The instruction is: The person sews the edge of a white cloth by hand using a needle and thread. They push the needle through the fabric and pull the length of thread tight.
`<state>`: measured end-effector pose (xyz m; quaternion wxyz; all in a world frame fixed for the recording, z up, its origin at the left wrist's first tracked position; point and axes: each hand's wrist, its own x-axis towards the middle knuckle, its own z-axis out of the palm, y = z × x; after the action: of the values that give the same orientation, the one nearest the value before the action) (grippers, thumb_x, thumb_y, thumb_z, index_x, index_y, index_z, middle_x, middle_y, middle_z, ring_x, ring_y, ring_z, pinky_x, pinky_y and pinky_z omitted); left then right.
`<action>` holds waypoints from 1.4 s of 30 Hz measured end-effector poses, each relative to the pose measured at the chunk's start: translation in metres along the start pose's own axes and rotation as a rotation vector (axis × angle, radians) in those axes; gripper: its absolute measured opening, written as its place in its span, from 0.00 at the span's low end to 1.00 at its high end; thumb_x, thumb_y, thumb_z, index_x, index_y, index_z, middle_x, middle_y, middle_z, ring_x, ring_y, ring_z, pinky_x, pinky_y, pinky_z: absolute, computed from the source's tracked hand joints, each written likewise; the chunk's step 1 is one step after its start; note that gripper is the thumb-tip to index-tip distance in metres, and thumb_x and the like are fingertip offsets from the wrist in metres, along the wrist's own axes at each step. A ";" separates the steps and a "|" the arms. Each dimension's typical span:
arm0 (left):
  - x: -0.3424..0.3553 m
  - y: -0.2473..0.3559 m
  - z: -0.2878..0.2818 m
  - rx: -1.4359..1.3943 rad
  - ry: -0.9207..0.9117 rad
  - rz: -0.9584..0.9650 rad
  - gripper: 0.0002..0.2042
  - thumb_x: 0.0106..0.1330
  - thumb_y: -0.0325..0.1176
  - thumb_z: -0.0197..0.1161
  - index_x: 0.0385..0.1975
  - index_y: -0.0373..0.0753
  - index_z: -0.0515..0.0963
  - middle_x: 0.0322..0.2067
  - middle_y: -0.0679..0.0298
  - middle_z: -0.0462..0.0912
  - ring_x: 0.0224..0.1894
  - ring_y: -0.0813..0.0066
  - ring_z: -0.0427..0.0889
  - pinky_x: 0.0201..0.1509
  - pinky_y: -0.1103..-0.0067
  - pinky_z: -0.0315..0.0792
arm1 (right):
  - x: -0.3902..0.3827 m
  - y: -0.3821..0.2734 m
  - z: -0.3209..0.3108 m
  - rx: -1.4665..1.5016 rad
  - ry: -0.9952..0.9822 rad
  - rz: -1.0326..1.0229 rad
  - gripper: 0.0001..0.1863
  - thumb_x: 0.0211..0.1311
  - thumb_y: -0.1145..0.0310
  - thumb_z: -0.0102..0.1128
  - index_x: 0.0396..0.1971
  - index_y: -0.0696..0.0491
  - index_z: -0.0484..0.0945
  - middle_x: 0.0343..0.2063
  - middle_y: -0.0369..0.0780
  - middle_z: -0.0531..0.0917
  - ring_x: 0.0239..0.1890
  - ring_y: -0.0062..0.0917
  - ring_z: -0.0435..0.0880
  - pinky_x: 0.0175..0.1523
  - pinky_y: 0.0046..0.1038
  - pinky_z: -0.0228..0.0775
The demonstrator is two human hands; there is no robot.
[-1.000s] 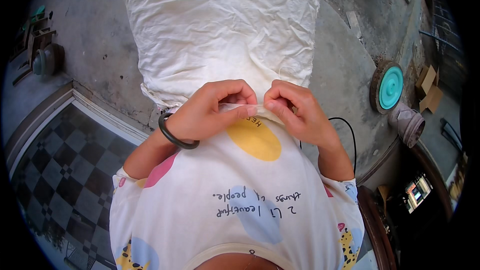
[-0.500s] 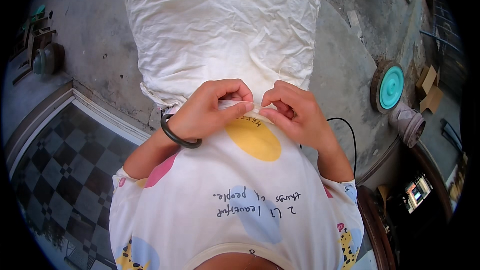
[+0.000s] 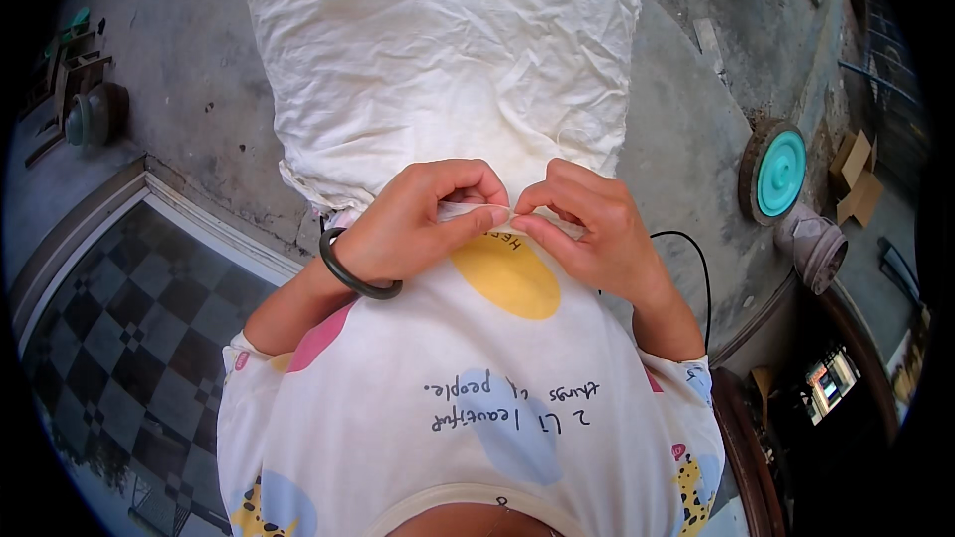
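Note:
A large, wrinkled white cloth point(image 3: 448, 60) spreads out in front of me, its near edge gathered close to my body. My left hand point(image 3: 423, 214), with a dark bangle point(image 3: 348, 276) on its wrist, pinches that edge between thumb and forefinger. Just to the right, my right hand point(image 3: 592, 224) is closed too, thumb and forefinger pressed together at the cloth edge. The fingertips of both hands nearly meet. Whether a needle or thread sits in the right pinch is too small to make out. Below the hands lies my white printed shirt point(image 3: 507, 338).
Grey concrete floor point(image 3: 686, 129) surrounds the cloth. On the right are a round tub with a turquoise lid point(image 3: 780, 174), a pale bucket on its side point(image 3: 814, 251) and an opened cardboard box point(image 3: 856, 179). A dark cable point(image 3: 701, 273) curves beside my right arm. Checkered tiles point(image 3: 139, 338) lie at left.
My right hand has shifted slightly left, bringing its fingertips closer to the left ones. The left hand stays nearly in place, still pinching the cloth.

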<state>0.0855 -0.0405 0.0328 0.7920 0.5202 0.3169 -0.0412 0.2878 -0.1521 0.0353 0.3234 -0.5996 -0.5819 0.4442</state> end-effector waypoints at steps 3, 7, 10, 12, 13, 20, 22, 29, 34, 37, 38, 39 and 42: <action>-0.002 0.001 -0.001 0.027 -0.010 -0.015 0.05 0.70 0.29 0.63 0.37 0.34 0.77 0.32 0.73 0.78 0.36 0.90 0.73 0.43 0.86 0.69 | 0.000 -0.001 0.002 0.071 0.025 0.016 0.07 0.53 0.76 0.70 0.30 0.54 0.81 0.21 0.35 0.71 0.19 0.22 0.67 0.24 0.26 0.56; -0.002 0.003 0.000 0.029 -0.005 0.044 0.05 0.67 0.27 0.65 0.37 0.34 0.77 0.32 0.72 0.79 0.36 0.89 0.74 0.43 0.86 0.69 | 0.000 -0.002 0.002 0.171 0.047 0.062 0.06 0.51 0.80 0.69 0.28 0.56 0.81 0.18 0.32 0.67 0.19 0.17 0.61 0.25 0.24 0.50; -0.003 0.004 0.000 0.024 0.005 0.064 0.05 0.66 0.27 0.66 0.37 0.34 0.78 0.32 0.71 0.79 0.36 0.88 0.75 0.42 0.86 0.69 | 0.001 -0.003 0.001 0.173 0.042 0.060 0.06 0.51 0.81 0.68 0.28 0.56 0.81 0.18 0.32 0.66 0.19 0.17 0.60 0.25 0.24 0.49; -0.003 0.005 0.001 0.022 0.010 0.063 0.05 0.66 0.27 0.66 0.37 0.34 0.78 0.31 0.71 0.79 0.35 0.88 0.75 0.42 0.86 0.69 | 0.002 -0.002 -0.001 0.158 0.029 0.048 0.05 0.53 0.79 0.67 0.30 0.55 0.80 0.19 0.33 0.69 0.19 0.18 0.62 0.24 0.24 0.52; -0.003 0.006 0.001 0.022 0.017 0.075 0.05 0.66 0.27 0.66 0.36 0.34 0.78 0.31 0.71 0.79 0.35 0.87 0.75 0.42 0.85 0.69 | 0.002 -0.002 -0.001 0.141 0.020 0.044 0.06 0.54 0.77 0.67 0.31 0.54 0.80 0.20 0.34 0.72 0.18 0.19 0.63 0.24 0.25 0.54; 0.000 0.000 0.004 0.028 0.088 0.133 0.05 0.67 0.27 0.65 0.35 0.33 0.79 0.29 0.70 0.81 0.33 0.87 0.76 0.39 0.86 0.70 | 0.000 -0.002 -0.001 0.149 0.026 0.140 0.06 0.54 0.75 0.69 0.31 0.54 0.80 0.20 0.34 0.71 0.18 0.19 0.63 0.24 0.25 0.54; -0.001 -0.002 0.004 0.025 0.110 0.146 0.04 0.67 0.27 0.65 0.35 0.33 0.79 0.29 0.70 0.81 0.33 0.88 0.75 0.38 0.86 0.70 | 0.000 -0.001 -0.003 0.106 0.000 0.123 0.07 0.54 0.74 0.70 0.32 0.54 0.81 0.19 0.35 0.70 0.18 0.19 0.63 0.24 0.26 0.54; -0.003 -0.005 0.006 -0.004 0.223 0.148 0.04 0.67 0.26 0.63 0.36 0.32 0.81 0.28 0.72 0.80 0.32 0.89 0.73 0.36 0.86 0.68 | -0.005 0.002 -0.005 0.134 0.027 0.084 0.07 0.53 0.78 0.70 0.31 0.57 0.81 0.20 0.32 0.68 0.20 0.16 0.60 0.25 0.23 0.50; -0.002 -0.003 0.007 0.055 0.232 0.160 0.04 0.68 0.26 0.63 0.35 0.32 0.81 0.28 0.71 0.80 0.32 0.88 0.73 0.37 0.86 0.69 | -0.006 0.004 -0.008 0.175 0.054 0.107 0.03 0.56 0.75 0.68 0.28 0.57 0.81 0.18 0.35 0.70 0.19 0.19 0.64 0.24 0.25 0.55; -0.001 -0.003 0.007 0.063 0.210 0.181 0.04 0.68 0.26 0.63 0.35 0.32 0.81 0.28 0.71 0.81 0.32 0.88 0.74 0.37 0.86 0.69 | -0.004 0.006 -0.012 0.219 -0.007 0.083 0.04 0.57 0.75 0.67 0.29 0.58 0.81 0.19 0.35 0.71 0.19 0.19 0.65 0.25 0.25 0.55; 0.000 -0.003 0.008 0.045 0.191 0.182 0.04 0.68 0.27 0.63 0.35 0.32 0.80 0.28 0.71 0.81 0.32 0.88 0.74 0.37 0.86 0.69 | -0.004 0.006 -0.012 0.217 -0.016 0.078 0.04 0.57 0.75 0.67 0.29 0.58 0.81 0.19 0.35 0.71 0.19 0.19 0.65 0.25 0.25 0.55; 0.000 -0.003 0.007 0.046 0.188 0.188 0.04 0.68 0.27 0.63 0.35 0.32 0.80 0.28 0.71 0.81 0.32 0.88 0.74 0.37 0.86 0.69 | -0.004 0.006 -0.012 0.240 -0.029 0.086 0.04 0.58 0.75 0.67 0.29 0.58 0.80 0.19 0.35 0.70 0.19 0.19 0.64 0.25 0.24 0.54; -0.001 -0.003 0.005 0.134 0.219 0.108 0.04 0.68 0.26 0.62 0.35 0.32 0.80 0.30 0.70 0.83 0.35 0.86 0.78 0.43 0.85 0.71 | -0.006 0.006 -0.012 0.268 -0.065 0.145 0.04 0.59 0.75 0.65 0.29 0.58 0.80 0.19 0.34 0.71 0.20 0.17 0.64 0.26 0.23 0.54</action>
<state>0.0856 -0.0464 0.0323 0.7171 0.5897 0.3696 0.0376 0.3019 -0.1574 0.0361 0.3485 -0.5767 -0.4828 0.5593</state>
